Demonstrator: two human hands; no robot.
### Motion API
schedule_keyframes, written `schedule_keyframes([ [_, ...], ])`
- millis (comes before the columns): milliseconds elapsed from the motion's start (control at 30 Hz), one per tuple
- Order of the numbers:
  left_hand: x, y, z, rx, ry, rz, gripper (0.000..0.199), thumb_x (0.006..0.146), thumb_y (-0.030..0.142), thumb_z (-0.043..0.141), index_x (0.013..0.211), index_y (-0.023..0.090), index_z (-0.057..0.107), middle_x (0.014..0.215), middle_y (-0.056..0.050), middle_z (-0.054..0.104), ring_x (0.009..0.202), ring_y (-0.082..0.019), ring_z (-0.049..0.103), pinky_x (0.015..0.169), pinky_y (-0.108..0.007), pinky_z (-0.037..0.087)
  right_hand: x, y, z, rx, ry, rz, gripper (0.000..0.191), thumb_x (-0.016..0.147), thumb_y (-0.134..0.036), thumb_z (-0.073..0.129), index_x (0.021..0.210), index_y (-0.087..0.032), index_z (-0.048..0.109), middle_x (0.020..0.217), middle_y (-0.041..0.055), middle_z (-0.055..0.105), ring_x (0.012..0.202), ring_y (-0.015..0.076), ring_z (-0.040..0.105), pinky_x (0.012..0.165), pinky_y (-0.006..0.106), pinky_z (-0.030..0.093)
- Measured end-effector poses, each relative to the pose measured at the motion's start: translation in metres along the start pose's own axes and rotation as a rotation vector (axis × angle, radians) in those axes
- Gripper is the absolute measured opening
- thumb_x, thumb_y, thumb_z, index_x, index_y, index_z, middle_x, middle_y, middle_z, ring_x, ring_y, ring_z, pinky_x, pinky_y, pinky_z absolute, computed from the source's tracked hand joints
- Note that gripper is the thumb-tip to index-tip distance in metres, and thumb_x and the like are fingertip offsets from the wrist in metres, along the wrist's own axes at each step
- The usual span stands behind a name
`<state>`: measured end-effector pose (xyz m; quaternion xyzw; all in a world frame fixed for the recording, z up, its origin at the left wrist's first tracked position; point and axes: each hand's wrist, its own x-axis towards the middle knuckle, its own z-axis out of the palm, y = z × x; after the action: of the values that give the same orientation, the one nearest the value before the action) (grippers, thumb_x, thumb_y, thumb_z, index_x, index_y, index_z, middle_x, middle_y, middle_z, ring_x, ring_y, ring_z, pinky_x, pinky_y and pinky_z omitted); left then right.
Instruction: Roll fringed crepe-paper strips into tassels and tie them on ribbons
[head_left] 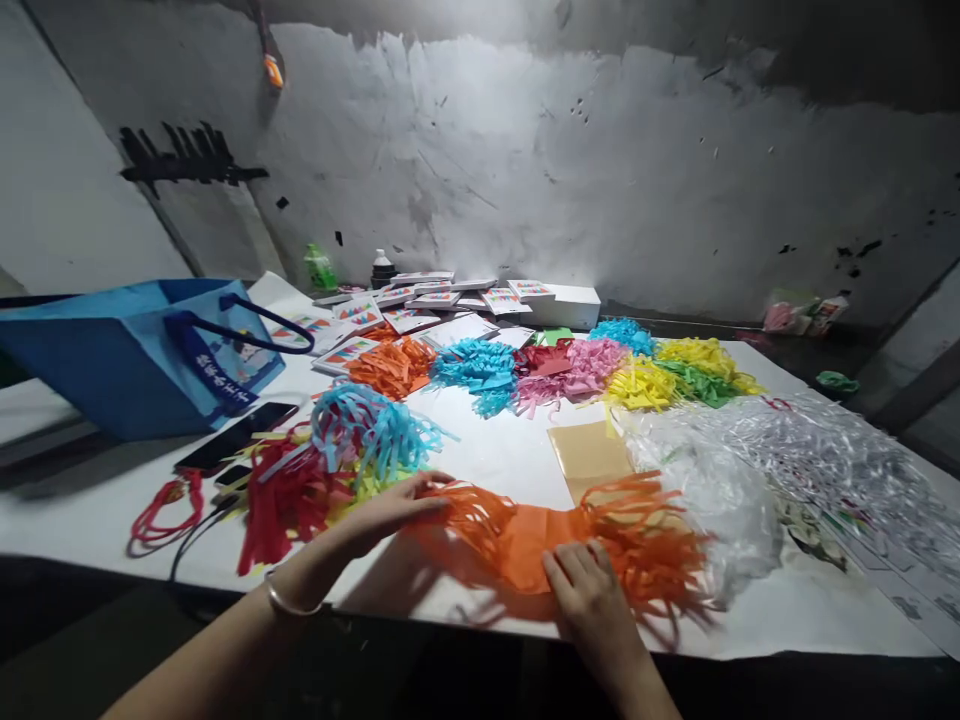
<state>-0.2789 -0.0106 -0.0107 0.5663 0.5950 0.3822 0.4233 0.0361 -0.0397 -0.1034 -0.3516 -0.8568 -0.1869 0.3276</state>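
A bundle of orange fringed tissue paper (531,535) lies across the front of the white table, with a flat uncut band in the middle and loose strips at both ends. My left hand (394,510) reaches over its left fringe, fingers stretched out and touching the strips. At the lower edge of the flat band, my right hand (589,590) has its fingers bent over the paper; its thumb is not clearly visible. Left of my left hand sits a pile of red, blue and yellow fringed tissue paper (296,485). A tan sheet (589,455) lies just behind the orange bundle.
Several coloured fringe bundles (474,368) form a row farther back, before stacked printed packets (427,300). On the left stand a blue bag (135,350) and a dark phone (236,435). Clear plastic (724,500) and silvery strips (832,450) spread over the right side.
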Motion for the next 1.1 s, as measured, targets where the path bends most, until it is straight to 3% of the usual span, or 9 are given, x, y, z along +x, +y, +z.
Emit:
schedule_keyframes([
  [67,-0.006,-0.006,-0.011,0.089,0.185,0.067,0.046,0.066,0.043,0.073,0.104,0.019,0.066,0.109,-0.013,0.065,0.115,-0.039,0.054,0.095,-0.05,0.045,0.002,-0.011,0.015,0.05,-0.02,0.034,0.033,0.084,0.0,0.049,0.106,-0.017,0.067,0.092,0.0062,0.071,0.087,0.0211,0.065,0.092,0.038,0.045],
  [133,-0.019,-0.008,0.001,0.175,0.242,0.202,0.043,0.073,0.038,0.069,0.112,0.022,0.063,0.127,-0.012,0.059,0.131,-0.037,0.042,0.109,-0.049,0.034,0.003,-0.014,0.019,0.088,-0.032,0.068,0.034,0.081,0.0,0.051,0.105,-0.016,0.067,0.094,0.0076,0.071,0.088,0.0231,0.065,0.091,0.04,0.047],
  [167,-0.027,-0.009,0.014,0.238,0.197,0.295,0.04,0.076,0.034,0.068,0.115,0.024,0.063,0.13,-0.011,0.058,0.132,-0.034,0.042,0.111,-0.047,0.033,0.003,-0.014,0.017,0.103,-0.035,0.079,0.033,0.081,-0.001,0.051,0.105,-0.016,0.067,0.096,0.008,0.072,0.089,0.0239,0.065,0.089,0.04,0.048],
  [300,-0.046,-0.017,0.081,0.707,-0.301,0.728,0.03,0.084,0.023,0.069,0.114,0.024,0.063,0.117,-0.009,0.068,0.107,-0.029,0.059,0.095,-0.042,0.044,0.0,-0.009,0.002,0.166,-0.085,0.08,0.022,0.092,-0.017,0.052,0.109,-0.018,0.066,0.101,0.0062,0.072,0.091,0.0233,0.067,0.086,0.039,0.051],
  [367,-0.045,-0.025,0.102,0.818,-0.338,0.735,0.019,0.083,0.018,0.071,0.101,0.021,0.065,0.104,-0.007,0.071,0.091,-0.026,0.061,0.082,-0.037,0.045,-0.007,-0.005,-0.005,0.188,-0.108,0.047,0.023,0.099,-0.026,0.048,0.112,-0.019,0.065,0.108,0.0057,0.072,0.096,0.0226,0.068,0.089,0.039,0.051],
  [467,-0.039,-0.034,0.106,0.763,-0.322,0.674,0.013,0.081,0.015,0.074,0.088,0.02,0.064,0.097,-0.005,0.071,0.084,-0.022,0.059,0.073,-0.032,0.043,-0.018,0.003,-0.011,0.179,-0.118,0.014,0.028,0.104,-0.028,0.041,0.116,-0.019,0.064,0.117,0.0065,0.072,0.107,0.0202,0.066,0.089,0.033,0.051],
  [700,-0.037,-0.038,0.101,0.541,-0.247,0.685,0.01,0.088,0.01,0.061,0.085,0.02,0.062,0.092,-0.003,0.071,0.083,-0.019,0.057,0.075,-0.03,0.042,-0.016,0.0,-0.013,0.262,-0.05,0.037,0.019,0.101,-0.024,0.05,0.108,-0.017,0.066,0.105,0.007,0.073,0.097,0.0215,0.065,0.094,0.038,0.041],
  [933,-0.04,-0.033,0.102,0.598,-0.277,0.642,0.013,0.085,0.012,0.069,0.091,0.021,0.062,0.098,-0.001,0.07,0.087,-0.02,0.057,0.078,-0.033,0.038,-0.013,-0.007,-0.011,0.484,-0.082,0.289,0.022,0.102,-0.017,0.042,0.095,-0.022,0.063,0.091,0.0016,0.068,0.086,0.018,0.06,0.088,0.036,0.036],
  [1100,-0.04,-0.036,0.107,0.6,-0.187,0.689,0.018,0.09,0.002,0.057,0.091,0.02,0.056,0.099,0.0,0.069,0.09,-0.02,0.056,0.084,-0.034,0.036,-0.004,-0.01,-0.008,0.286,-0.043,0.154,0.027,0.104,-0.024,0.038,0.114,-0.017,0.063,0.104,0.0069,0.071,0.097,0.0216,0.062,0.103,0.04,0.03],
])
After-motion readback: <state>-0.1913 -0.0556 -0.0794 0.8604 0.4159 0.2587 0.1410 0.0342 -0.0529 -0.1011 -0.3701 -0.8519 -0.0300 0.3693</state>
